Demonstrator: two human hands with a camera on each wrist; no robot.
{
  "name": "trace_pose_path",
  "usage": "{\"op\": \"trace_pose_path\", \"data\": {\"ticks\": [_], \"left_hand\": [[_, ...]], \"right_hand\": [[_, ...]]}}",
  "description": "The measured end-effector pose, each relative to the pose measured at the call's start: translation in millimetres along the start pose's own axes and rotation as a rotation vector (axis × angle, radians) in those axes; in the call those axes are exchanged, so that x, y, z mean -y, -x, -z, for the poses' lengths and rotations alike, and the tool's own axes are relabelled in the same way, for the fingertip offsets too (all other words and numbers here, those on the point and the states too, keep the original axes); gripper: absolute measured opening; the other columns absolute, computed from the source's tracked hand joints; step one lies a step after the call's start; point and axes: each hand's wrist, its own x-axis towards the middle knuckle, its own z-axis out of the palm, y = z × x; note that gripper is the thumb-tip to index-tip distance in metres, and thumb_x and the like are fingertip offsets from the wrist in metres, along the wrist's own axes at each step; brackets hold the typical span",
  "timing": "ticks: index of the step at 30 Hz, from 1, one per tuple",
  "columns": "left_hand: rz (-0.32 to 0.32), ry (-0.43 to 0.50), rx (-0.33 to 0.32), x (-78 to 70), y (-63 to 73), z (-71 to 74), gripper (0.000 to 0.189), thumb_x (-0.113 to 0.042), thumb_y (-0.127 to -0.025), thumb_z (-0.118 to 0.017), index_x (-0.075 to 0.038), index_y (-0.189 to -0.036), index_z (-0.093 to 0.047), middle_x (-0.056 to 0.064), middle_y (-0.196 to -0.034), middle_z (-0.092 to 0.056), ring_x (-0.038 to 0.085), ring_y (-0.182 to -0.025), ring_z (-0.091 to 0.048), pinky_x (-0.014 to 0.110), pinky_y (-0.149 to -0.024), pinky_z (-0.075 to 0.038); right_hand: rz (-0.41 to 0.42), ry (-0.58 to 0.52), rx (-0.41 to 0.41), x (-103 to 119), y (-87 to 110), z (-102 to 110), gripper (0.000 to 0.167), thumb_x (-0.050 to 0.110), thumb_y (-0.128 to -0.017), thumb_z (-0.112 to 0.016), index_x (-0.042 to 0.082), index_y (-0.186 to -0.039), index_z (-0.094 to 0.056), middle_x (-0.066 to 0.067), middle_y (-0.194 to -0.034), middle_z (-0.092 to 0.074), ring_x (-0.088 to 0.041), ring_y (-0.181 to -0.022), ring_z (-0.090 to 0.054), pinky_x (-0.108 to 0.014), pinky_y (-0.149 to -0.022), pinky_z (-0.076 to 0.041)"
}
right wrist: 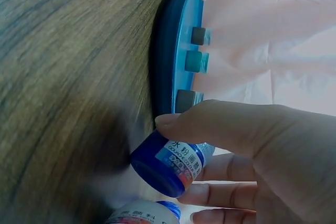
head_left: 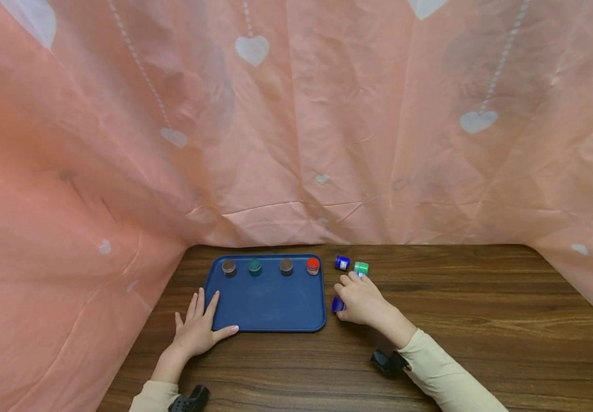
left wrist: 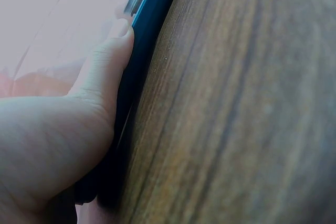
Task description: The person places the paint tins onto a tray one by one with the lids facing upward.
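My right hand (head_left: 364, 301) grips a small dark blue paint jar (right wrist: 164, 167) with a printed label, thumb on one side and fingers on the other. It is just right of the blue tray (head_left: 276, 306), and the jar leans in the right wrist view. Beyond the fingers lie a blue jar (head_left: 342, 263) and a green jar (head_left: 361, 268). My left hand (head_left: 196, 333) is spread over the tray's near left corner, its thumb along the front rim. Across the tray's far side stand two brown jars, a dark green jar (head_left: 255, 267) and a red jar (head_left: 313, 266).
The tray lies on a dark wood-grain table (head_left: 461, 303). Behind and at both sides hangs a pink curtain (head_left: 337, 143) with white hearts. Another jar (right wrist: 144, 212) with a blue lid shows close below the gripped one in the right wrist view.
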Motion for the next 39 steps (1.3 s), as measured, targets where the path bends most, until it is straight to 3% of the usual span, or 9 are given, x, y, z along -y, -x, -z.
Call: {"op": "trace_pose_path", "data": {"ticks": [39], "left_hand": [[0.002,0.006,0.002,-1.2,0.2,1.5,0.11,-0.074,-0.077,-0.061,-0.012,-0.157,-0.017,0.027,-0.162,0.003,0.048,-0.149,0.003,0.082,-0.103,0.001]], "right_hand": [[0.04,0.002,-0.096,-1.9,-1.9,6.3,0.038,0.043,-0.072,-0.08,0.014,-0.092,-0.066,-0.003,-0.09,-0.057,-0.023,-0.086,-0.05,-0.036,-0.069,-0.041]]}}
